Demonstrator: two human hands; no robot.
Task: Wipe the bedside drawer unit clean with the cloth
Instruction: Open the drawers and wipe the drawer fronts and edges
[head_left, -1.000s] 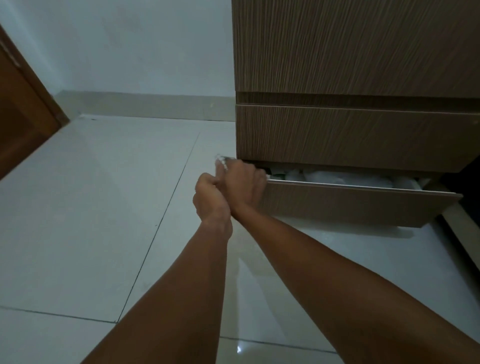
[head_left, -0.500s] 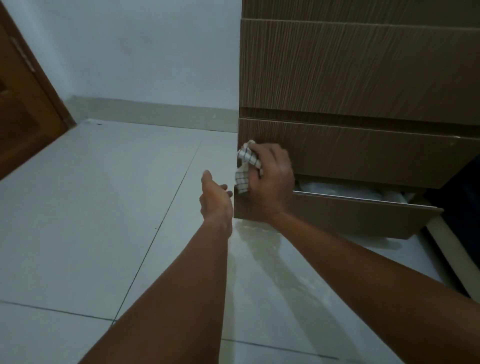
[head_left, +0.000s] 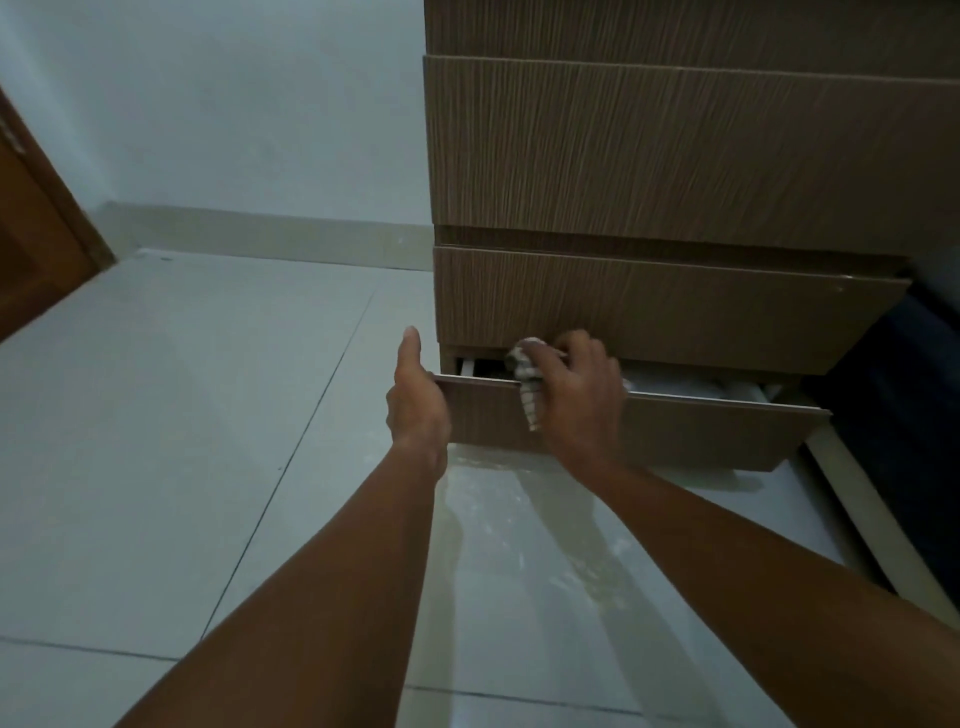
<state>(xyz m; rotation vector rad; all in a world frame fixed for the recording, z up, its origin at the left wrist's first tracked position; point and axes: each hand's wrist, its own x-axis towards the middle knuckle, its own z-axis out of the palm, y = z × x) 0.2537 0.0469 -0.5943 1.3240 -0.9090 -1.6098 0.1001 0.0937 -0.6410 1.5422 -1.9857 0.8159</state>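
The brown wood-grain drawer unit (head_left: 649, 156) stands at the upper right. Its bottom drawer (head_left: 701, 431) is pulled partly out, with pale contents showing inside. My right hand (head_left: 582, 395) is shut on a checked cloth (head_left: 527, 387) and presses it over the top edge of the drawer front, near its left end. My left hand (head_left: 415, 400) grips the left corner of that drawer front, thumb pointing up.
Glossy white floor tiles (head_left: 182, 441) spread to the left and below. A brown wooden door (head_left: 36, 249) stands at the far left. A white wall with a skirting strip (head_left: 270, 234) runs behind. A dark object (head_left: 904, 415) lies right of the unit.
My right hand has brought the cloth down from the middle drawer's left edge onto the bottom drawer's top edge. My left hand moved from mid-air onto the drawer's left corner.
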